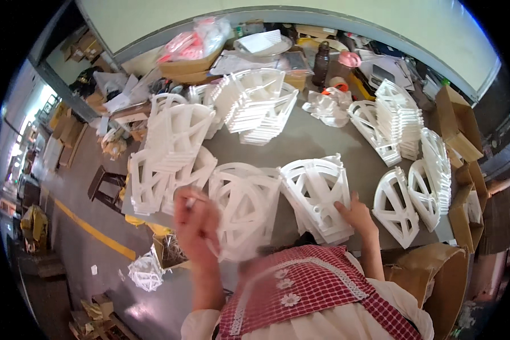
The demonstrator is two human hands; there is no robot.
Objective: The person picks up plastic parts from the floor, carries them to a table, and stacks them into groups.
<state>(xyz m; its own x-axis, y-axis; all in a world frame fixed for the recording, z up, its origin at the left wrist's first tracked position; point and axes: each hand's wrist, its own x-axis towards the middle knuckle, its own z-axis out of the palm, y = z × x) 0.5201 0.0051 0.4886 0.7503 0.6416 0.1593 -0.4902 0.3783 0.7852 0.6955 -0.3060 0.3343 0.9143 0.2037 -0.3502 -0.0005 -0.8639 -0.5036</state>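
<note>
White plastic fan-shaped frames with open spokes lie in stacks across the grey table. My right hand (357, 216) grips the right edge of the top frame in the near middle stack (316, 180), thumb on its face. My left hand (198, 224) is raised in front of the near left side, smeared by motion. A small whitish streak shows at its fingers, too blurred to name. Just right of that hand sits another stack of frames (245, 198), also blurred.
More frame stacks stand at the left (178, 133), back (255, 102) and right (399, 119). Cardboard boxes (459, 122) line the right edge. Behind are a dark bottle (321, 63), a tape roll (339, 85) and a plastic bag (330, 107). A dark stool (106, 186) is on the floor at left.
</note>
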